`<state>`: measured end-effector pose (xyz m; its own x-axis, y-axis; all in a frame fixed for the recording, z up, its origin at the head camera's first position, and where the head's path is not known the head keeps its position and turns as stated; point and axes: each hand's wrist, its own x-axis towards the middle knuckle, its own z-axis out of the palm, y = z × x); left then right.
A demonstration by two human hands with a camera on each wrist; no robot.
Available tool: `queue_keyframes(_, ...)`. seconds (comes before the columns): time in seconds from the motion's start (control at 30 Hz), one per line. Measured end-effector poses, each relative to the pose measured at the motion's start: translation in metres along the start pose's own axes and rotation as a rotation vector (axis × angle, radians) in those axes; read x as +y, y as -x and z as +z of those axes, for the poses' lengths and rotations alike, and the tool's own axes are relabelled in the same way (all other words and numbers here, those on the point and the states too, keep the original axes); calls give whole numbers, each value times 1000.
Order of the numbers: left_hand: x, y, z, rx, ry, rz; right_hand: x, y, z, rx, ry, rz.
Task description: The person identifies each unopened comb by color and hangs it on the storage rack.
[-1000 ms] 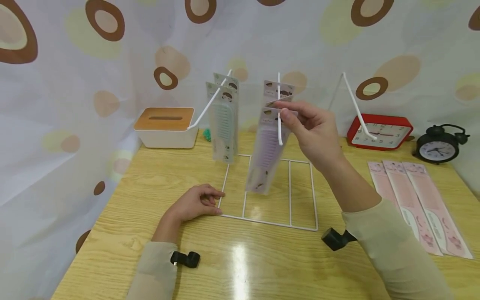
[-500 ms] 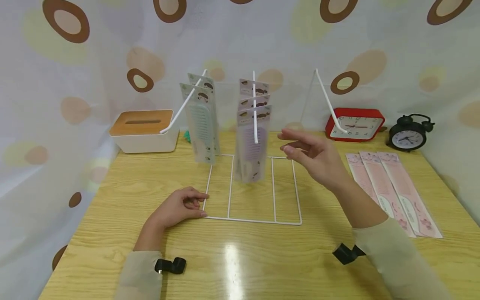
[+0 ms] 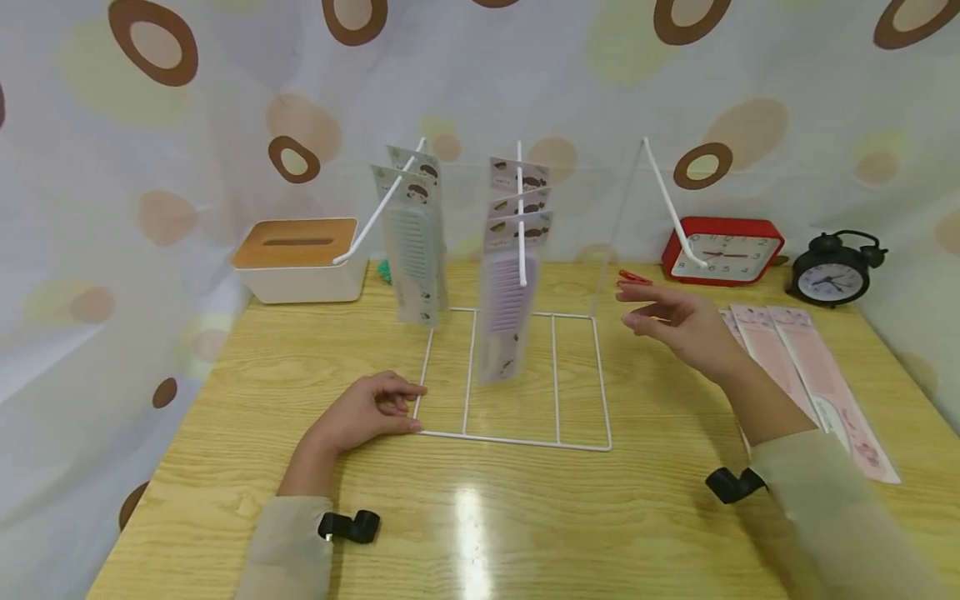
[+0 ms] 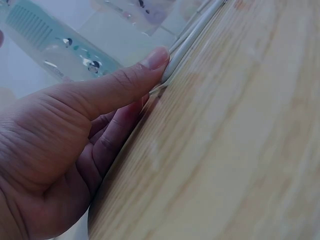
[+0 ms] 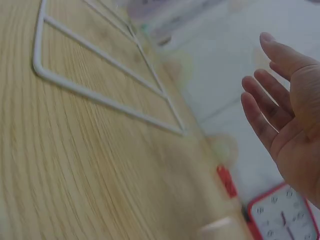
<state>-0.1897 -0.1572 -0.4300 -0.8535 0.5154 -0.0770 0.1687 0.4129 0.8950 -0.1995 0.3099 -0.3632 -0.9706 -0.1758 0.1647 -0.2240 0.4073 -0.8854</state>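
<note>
Left hand (image 3: 365, 411) pressing white wire rack (image 3: 517, 440) onto glossy wooden desk (image 3: 480, 533), spotted curtain (image 3: 150, 150) hanging behind, right hand (image 3: 678, 323) hovering open, blurred.

Open tabletop (image 3: 675, 417) lies between the white wire rack (image 3: 517, 437) and the pink comb packs (image 3: 802, 367), whereas the hanging purple comb packs (image 3: 510, 317) and green comb packs (image 3: 412, 250) block the rack's left and middle bays.

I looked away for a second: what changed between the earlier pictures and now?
The right hand let go of the purple comb pack on the middle hook and drew back right, empty and open. The left hand stayed pressing the white rack base.
</note>
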Motion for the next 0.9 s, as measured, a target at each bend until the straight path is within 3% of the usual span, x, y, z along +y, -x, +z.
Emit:
queue_keyframes(0.17, -2, -1, -1, -6, 10, -5, 27, -4, -24, 2, 149, 102)
queue_keyframes(0.33, -2, 0, -2, -3, 6, 7, 54, -6, -57, -54, 330, 204)
queue_keyframes(0.6, -1, 0, -1, -4, -13, -10, 89, -8, -113, -143, 561, 266)
queue_keyframes(0.9, -2, -1, -3, -6, -1, -18, 112, -16, -134, -230, 665, 312)
